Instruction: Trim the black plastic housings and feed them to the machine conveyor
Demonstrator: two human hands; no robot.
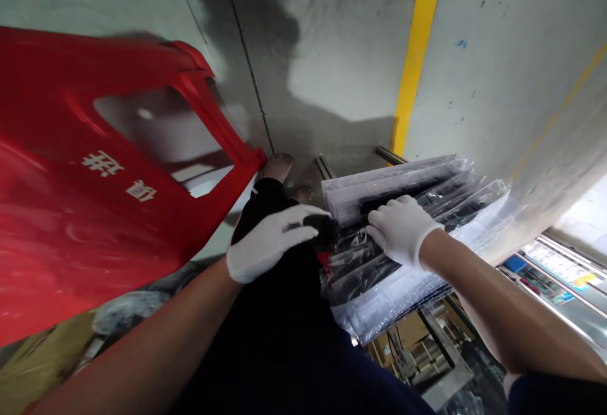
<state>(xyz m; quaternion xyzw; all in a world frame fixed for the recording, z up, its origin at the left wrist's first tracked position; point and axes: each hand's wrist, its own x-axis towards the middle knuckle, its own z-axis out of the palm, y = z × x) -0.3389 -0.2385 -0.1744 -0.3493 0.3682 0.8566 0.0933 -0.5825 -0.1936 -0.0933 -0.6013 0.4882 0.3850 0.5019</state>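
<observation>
At four o'clock, clear plastic bags (379, 301) lie close together, and the right hand (405, 231) is curled upon them; whether it grips, I cannot tell. Toward seven o'clock, the left hand (270, 244) narrows around a black piece (325, 230), its hold unclear. A red chair (71, 231) occupies nine o'clock.

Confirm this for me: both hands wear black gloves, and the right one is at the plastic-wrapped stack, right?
One slip: the head view shows white gloves, not black, on the left hand and right hand. The right hand is at the plastic-wrapped stack.
</observation>
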